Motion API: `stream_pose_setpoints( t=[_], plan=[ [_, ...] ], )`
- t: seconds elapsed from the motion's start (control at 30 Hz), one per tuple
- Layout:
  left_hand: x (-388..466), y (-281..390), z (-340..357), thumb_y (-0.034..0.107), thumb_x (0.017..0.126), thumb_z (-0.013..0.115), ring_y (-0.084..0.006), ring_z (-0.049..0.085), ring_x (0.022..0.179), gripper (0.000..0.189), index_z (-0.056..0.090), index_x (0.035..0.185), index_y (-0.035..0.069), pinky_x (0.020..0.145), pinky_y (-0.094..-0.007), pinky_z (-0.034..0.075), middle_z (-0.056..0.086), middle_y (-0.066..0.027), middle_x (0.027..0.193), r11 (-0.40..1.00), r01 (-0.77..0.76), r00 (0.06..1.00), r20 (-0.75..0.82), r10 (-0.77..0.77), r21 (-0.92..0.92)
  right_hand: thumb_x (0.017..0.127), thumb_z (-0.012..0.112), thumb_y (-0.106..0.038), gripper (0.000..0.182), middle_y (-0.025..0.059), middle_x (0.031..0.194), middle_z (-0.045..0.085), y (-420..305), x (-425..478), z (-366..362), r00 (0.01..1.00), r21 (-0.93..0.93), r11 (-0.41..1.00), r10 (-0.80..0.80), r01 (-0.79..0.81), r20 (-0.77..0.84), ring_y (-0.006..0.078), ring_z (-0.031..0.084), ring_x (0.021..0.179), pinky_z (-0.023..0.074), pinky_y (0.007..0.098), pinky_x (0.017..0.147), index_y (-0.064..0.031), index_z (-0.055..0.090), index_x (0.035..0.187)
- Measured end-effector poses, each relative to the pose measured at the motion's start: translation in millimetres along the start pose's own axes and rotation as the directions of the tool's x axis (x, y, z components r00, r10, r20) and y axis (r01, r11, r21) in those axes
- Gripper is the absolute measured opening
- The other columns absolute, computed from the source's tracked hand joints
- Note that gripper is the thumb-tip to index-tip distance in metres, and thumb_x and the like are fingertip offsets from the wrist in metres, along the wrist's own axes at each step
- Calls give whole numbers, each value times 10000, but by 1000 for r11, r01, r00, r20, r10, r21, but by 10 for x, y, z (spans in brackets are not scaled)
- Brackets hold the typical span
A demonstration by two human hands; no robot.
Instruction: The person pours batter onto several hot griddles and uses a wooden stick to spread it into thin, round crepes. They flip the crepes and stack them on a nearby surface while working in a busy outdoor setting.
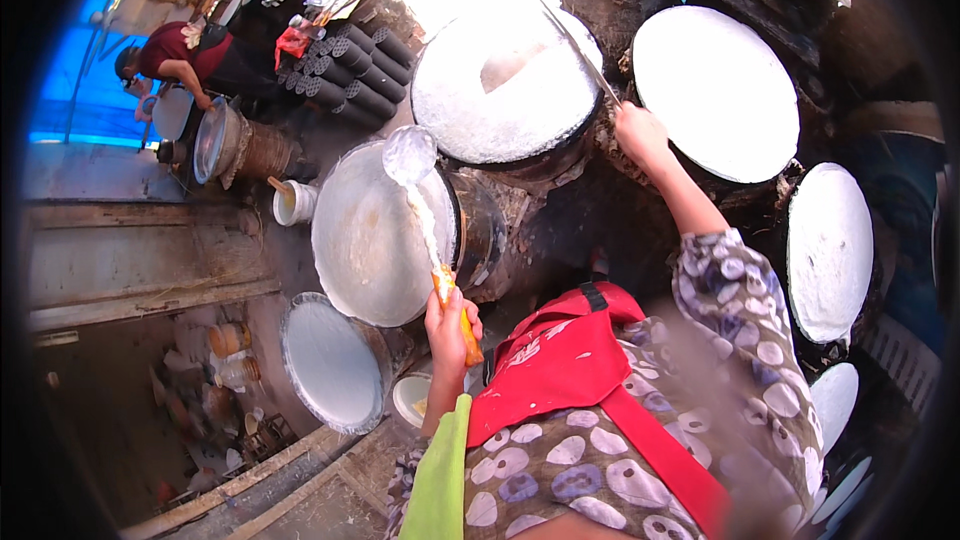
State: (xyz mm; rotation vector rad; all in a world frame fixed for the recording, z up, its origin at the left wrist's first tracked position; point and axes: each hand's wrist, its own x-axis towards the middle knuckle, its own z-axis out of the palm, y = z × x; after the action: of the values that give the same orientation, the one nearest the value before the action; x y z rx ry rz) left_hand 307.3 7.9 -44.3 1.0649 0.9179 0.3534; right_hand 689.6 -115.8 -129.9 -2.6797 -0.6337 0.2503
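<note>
My left hand (450, 326) is closed around the orange handle of a metal ladle (409, 155), which is coated with white batter. The ladle's bowl is over the upper edge of a round griddle (367, 240) bearing a thin pale layer. In my right hand (641, 136) is a long thin blade or stick (577, 49), reaching across the right part of another round griddle (465, 105). That griddle is covered with a white sheet, with a bare-looking brownish patch near its middle. Whether the blade touches the sheet I cannot tell.
Several more round white-covered griddles surround me, one at the upper right (716, 94), another at the lower left (334, 364). A white bucket (295, 202) stands beside the left griddle. Black perforated coal briquettes (352, 71) are stacked beyond. A person (191, 60) bends over a metal basin (214, 141).
</note>
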Motion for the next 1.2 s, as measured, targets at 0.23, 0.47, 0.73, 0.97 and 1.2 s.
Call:
stream_pose_setpoints(
  t=[0.23, 0.47, 0.73, 0.97, 1.2],
  plan=[
    [-12, 27, 46, 234, 973, 442, -96, 424, 463, 332, 412, 1256, 64, 432, -219, 376, 460, -41, 649, 1000, 13, 999, -33, -14, -14, 843, 412, -172, 295, 228, 803, 644, -359, 722, -52, 968, -130, 961, -250, 244, -31, 364, 645, 790, 502, 461, 703, 6, 633, 764],
    [13, 5, -68, 240, 969, 449, -98, 424, 462, 328, 428, 1238, 54, 431, -220, 376, 462, -43, 652, 997, 4, 1000, -24, -6, -82, 926, 379, -271, 326, 239, 803, 636, -210, -392, -124, 1000, 107, 994, 18, -16, -20, 402, 628, 787, 484, 503, 695, 7, 548, 910],
    [95, 138, 23, 245, 971, 441, -102, 432, 462, 332, 431, 1235, 44, 425, -220, 377, 461, -43, 646, 993, 44, 995, 94, -34, -106, 904, 381, -199, 272, 240, 816, 645, -393, -572, 162, 995, 16, 1000, -3, 2, 96, 384, 647, 790, 500, 491, 720, 18, 544, 886],
    [178, 229, 64, 258, 973, 437, -108, 430, 437, 335, 441, 1232, 46, 406, -225, 373, 459, -40, 642, 990, 84, 982, 176, -63, -114, 882, 411, -191, 265, 253, 839, 642, -194, -443, -62, 996, 64, 998, 24, -29, 83, 386, 639, 829, 490, 486, 739, 23, 567, 883],
    [129, 263, 71, 260, 972, 440, -101, 425, 437, 326, 452, 1225, 54, 398, -227, 361, 458, -36, 641, 975, 144, 976, 184, -112, -167, 897, 388, -222, 285, 231, 850, 640, -311, -215, -204, 987, -12, 998, -54, 57, 149, 393, 627, 826, 485, 489, 735, 1, 564, 895]
  ],
)
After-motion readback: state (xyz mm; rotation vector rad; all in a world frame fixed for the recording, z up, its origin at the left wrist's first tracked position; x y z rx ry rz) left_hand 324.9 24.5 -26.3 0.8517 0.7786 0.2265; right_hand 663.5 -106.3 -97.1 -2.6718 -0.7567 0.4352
